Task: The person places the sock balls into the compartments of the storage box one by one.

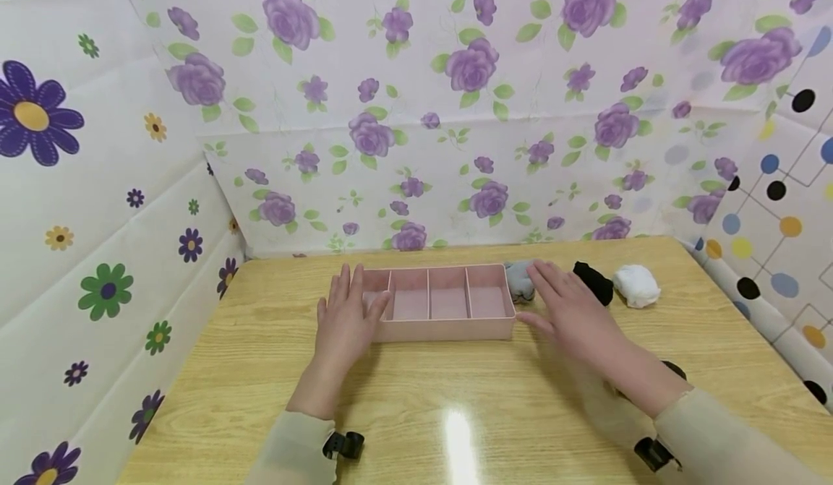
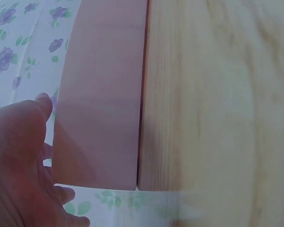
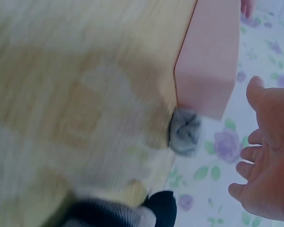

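A pink storage box (image 1: pixel 449 329) with several compartments in a row lies on the table, its compartments holding nothing. My left hand (image 1: pixel 343 319) is at its left end, fingers extended and thumb over the front corner. In the left wrist view the box's plain pink side (image 2: pixel 99 94) is close beside that hand (image 2: pixel 19 165). Close to the right end, my right hand (image 1: pixel 575 319) hovers with fingers loosely extended and nothing in them. A grey rolled cloth bundle (image 1: pixel 520 281) sits against that end, partly hidden by my fingers; the right wrist view shows this bundle (image 3: pixel 184 131) more fully.
Right of my right hand lie a black rolled cloth bundle (image 1: pixel 594 282) and a white one (image 1: pixel 637 285). Another dark thing (image 1: pixel 674 369) shows partly behind my right wrist. The wooden table (image 1: pixel 416 405) meets a flower-patterned sheet (image 1: pixel 416 181) at the back.
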A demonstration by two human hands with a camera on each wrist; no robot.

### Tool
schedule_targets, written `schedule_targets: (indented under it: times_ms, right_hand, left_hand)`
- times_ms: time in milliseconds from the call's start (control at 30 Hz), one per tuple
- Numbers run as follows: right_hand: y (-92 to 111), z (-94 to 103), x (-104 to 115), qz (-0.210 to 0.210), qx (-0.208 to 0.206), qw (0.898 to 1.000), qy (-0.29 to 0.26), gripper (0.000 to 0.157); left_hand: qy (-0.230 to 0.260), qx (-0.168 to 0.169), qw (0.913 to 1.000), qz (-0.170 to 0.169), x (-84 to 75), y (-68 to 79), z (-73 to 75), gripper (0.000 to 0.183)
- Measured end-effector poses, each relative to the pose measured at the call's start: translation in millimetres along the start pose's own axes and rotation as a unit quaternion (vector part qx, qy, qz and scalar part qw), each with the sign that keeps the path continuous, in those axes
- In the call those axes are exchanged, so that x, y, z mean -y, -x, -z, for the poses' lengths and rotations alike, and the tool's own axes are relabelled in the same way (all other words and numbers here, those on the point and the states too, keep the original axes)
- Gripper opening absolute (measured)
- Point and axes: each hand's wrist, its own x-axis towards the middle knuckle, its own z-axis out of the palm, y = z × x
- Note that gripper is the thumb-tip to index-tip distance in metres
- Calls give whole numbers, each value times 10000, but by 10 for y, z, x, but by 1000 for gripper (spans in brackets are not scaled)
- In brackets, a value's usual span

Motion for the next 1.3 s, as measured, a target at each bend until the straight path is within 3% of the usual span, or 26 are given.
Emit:
schedule_targets:
  times_ms: [233, 400, 733, 1000, 1300]
  right_hand:
    - [-141, 10, -215, -382, 447, 9982, -134, 86]
    - [-278, 17, -313, -422, 745, 9957, -366, 91]
    - [-500, -92, -506, -589, 1291, 9870, -751, 103]
    - [-589, -134, -585, -714, 1443, 9817, -1020, 106]
    - [-716, -226, -635, -455, 1405, 9832, -1071, 106]
  left_hand:
    - [-81, -19, 9999, 85, 35, -32, -38, 89]
    - [-276, -38, 9995, 114, 36, -51, -55, 91]
    - [-446, 77, 9989, -103, 61, -37, -35, 98]
    - [-516, 265, 9983, -83, 55, -54, -23, 105]
    - [-386, 285, 9988, 59, 56, -46, 19, 117]
